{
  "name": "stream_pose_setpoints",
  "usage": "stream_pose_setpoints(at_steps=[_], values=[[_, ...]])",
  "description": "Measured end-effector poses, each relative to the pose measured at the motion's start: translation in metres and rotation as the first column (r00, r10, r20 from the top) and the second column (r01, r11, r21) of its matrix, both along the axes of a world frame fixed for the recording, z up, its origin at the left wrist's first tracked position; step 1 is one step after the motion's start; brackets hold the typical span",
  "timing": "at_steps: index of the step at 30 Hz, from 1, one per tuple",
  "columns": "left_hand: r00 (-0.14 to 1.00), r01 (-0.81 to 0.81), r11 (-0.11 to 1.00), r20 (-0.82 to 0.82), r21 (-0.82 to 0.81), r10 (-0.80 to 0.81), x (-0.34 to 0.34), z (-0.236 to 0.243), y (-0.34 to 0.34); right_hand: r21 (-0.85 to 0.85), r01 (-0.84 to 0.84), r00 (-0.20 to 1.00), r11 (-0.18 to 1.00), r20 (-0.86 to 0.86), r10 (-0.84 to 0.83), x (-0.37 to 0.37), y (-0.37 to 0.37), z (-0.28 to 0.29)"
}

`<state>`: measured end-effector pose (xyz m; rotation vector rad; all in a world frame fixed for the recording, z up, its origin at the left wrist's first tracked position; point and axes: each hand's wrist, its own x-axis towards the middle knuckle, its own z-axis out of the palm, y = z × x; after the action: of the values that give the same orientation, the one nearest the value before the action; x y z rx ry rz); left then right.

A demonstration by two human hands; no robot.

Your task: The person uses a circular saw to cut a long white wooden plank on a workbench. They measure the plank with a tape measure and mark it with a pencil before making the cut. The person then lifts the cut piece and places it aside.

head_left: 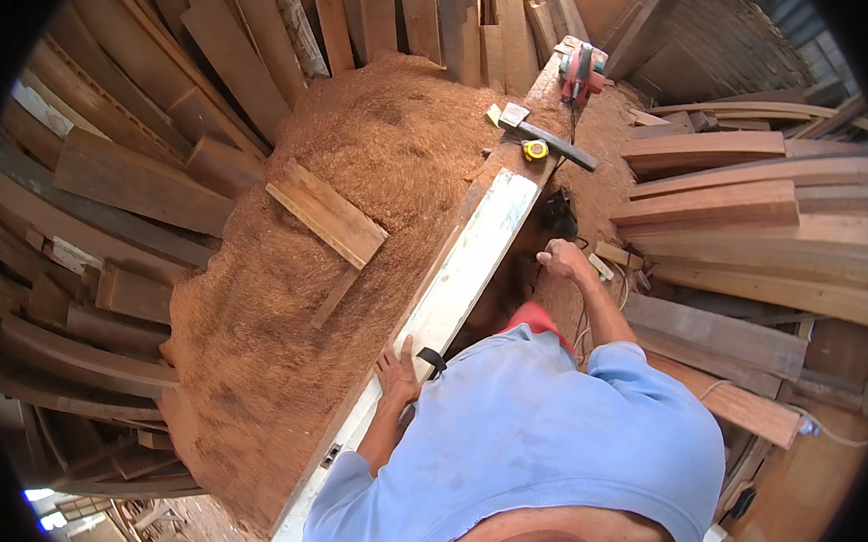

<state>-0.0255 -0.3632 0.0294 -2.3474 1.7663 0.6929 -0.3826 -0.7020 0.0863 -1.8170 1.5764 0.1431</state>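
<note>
My left hand point(396, 373) lies with its fingers spread on a long white-painted plank point(468, 254), which runs from lower left to upper right. Next to that hand a black strap-like piece point(431, 359) sits at the plank's edge. A small metal-edged slot point(331, 456) shows farther down the plank. My right hand point(563, 261) is off to the right of the plank with its fingers curled closed; whether anything is in them is hidden. Just beyond it is a dark object point(559, 213), perhaps a tool, in shadow.
Past the plank's far end lie a hammer point(545, 133), a yellow tape measure point(535, 150) and a red corded power tool point(582, 72). A big shavings heap point(369, 147) with a loose board point(328, 213) spreads on the left. Stacked lumber point(715, 202) lines the sides; cords trail at right.
</note>
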Motion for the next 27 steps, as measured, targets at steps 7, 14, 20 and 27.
stream_pose_setpoints(at_steps=[7, 14, 20, 27], values=[[0.963, -0.234, 0.971, 0.153, 0.056, 0.223, -0.059, 0.033, -0.058, -0.097, 0.013, 0.995, 0.995, 0.102, -0.003, -0.004, -0.133, -0.007], [0.983, -0.175, 0.982, -0.046, 0.065, 0.178, -0.139, 0.059, -0.186, -0.188, -0.114, 0.993, 0.976, -0.053, 0.106, 0.000, -0.240, -0.032], [0.975, -0.221, 0.969, 0.042, 0.110, 0.218, -0.162, 0.078, -0.219, -0.151, -0.334, 0.937, 0.930, -0.157, 0.311, 0.008, -0.281, -0.064], [0.879, -0.475, 0.880, 0.028, -0.007, 0.475, -0.159, 0.052, -0.223, -0.209, -0.429, 0.880, 0.879, -0.318, 0.353, 0.036, -0.268, -0.084]])
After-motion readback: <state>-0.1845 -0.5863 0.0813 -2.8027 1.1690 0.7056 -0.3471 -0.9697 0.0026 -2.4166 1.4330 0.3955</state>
